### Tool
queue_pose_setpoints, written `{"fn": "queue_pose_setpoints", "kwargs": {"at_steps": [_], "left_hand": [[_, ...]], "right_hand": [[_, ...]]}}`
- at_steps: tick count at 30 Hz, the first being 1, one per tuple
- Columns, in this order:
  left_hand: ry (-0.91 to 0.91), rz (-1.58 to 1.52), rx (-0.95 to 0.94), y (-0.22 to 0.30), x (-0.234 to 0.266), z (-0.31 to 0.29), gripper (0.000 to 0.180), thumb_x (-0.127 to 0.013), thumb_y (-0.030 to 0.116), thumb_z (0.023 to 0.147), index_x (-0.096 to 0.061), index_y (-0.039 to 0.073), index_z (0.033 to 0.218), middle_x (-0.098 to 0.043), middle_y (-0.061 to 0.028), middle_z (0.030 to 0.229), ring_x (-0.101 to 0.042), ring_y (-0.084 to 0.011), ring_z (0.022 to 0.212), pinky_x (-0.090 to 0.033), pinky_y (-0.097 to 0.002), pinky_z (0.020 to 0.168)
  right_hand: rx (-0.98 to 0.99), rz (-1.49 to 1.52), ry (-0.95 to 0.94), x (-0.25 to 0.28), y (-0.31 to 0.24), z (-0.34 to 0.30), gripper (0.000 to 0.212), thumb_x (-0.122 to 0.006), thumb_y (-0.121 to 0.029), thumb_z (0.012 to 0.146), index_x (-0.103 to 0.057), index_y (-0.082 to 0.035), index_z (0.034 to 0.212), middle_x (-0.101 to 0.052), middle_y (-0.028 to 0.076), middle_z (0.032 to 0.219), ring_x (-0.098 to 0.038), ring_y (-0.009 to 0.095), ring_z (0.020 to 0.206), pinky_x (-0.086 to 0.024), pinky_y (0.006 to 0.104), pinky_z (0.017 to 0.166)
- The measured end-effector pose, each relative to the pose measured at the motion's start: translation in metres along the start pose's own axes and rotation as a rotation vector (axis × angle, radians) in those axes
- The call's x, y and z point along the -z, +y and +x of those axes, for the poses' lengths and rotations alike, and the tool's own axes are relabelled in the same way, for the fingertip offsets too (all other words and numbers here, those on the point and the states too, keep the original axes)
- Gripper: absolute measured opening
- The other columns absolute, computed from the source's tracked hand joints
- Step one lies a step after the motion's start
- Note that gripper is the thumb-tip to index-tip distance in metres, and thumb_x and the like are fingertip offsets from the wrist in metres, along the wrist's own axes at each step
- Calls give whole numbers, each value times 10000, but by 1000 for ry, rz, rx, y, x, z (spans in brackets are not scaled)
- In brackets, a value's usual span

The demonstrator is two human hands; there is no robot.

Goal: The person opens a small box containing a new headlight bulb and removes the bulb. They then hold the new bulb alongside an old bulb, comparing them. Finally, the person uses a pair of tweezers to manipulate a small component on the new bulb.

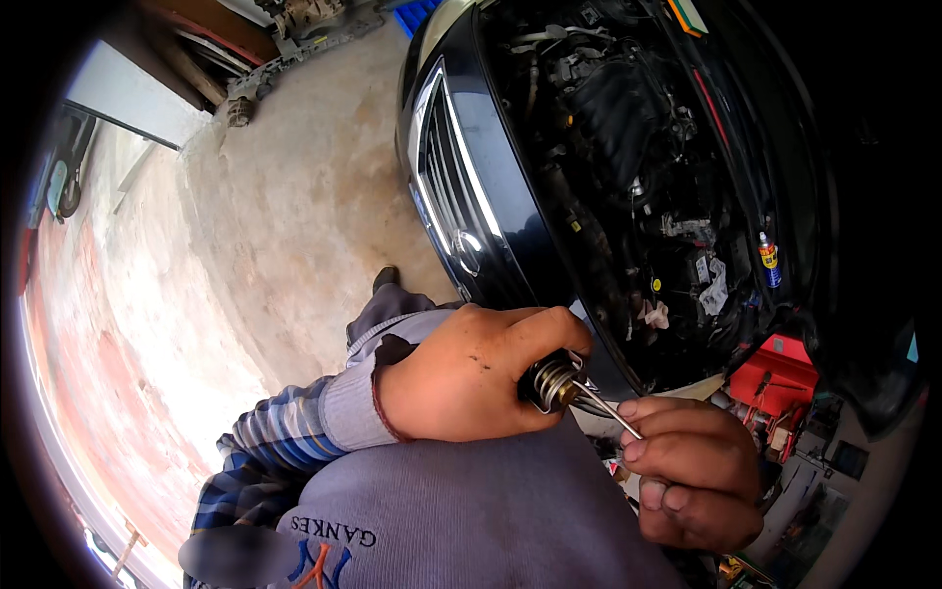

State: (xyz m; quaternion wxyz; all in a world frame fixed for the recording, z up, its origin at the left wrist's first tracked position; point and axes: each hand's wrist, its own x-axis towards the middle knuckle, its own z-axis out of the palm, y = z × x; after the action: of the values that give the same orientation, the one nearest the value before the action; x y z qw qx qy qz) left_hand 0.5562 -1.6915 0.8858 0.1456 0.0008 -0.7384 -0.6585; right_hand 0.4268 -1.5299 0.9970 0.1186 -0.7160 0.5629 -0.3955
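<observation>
One car (pixel 471 147), bonnet open; one spray can (pixel 769 260); one red toolbox (pixel 780 378); two hands; one spring-wound metal part (pixel 551 378); one thin metal tool (pixel 606 407).

Black car (pixel 491 157), red toolbox (pixel 780 373), silver spring part (pixel 551 378), blue plaid sleeve (pixel 265 442) with grey cuff, grey concrete floor (pixel 294 216).

A small metal part with a coiled spring (pixel 551 378) is sitting enclosed in the left hand (pixel 461 373), its brass-coloured end facing a thin metal rod (pixel 610 409), possibly a pick, that the right hand (pixel 692 471) is pinching.
</observation>
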Motion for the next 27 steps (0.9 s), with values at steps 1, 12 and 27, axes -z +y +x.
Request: {"fn": "queue_pose_setpoints", "kwargs": {"at_steps": [1,12,27], "left_hand": [[9,9,-6,-1,0,-1,438,-800,10,691,-593,57,1074,-694,-92,975,-708,-245,854,-551,-302,719],[19,-194,61,1,5,-1,409,-798,4,710,-610,57,1069,-675,-74,1020,-694,-169,902,-541,-277,761],[119,-163,-137,2,10,11,419,-842,33,724,-614,51,1076,-693,-83,1011,-715,-183,857,-556,-274,719]], "right_hand": [[-35,-6,-34,1,-4,-3,261,-572,-27,936,-417,-53,1144,-626,194,952,-637,273,752,-634,497,738],[-13,-11,264,-32,4,-21,235,-524,-58,987,-387,-36,1176,-569,198,979,-639,271,760,-645,476,713],[-235,538,998,-49,34,-30,295,-591,-139,993,-376,-88,1188,-517,132,986,-629,224,735,-634,417,655]]}}
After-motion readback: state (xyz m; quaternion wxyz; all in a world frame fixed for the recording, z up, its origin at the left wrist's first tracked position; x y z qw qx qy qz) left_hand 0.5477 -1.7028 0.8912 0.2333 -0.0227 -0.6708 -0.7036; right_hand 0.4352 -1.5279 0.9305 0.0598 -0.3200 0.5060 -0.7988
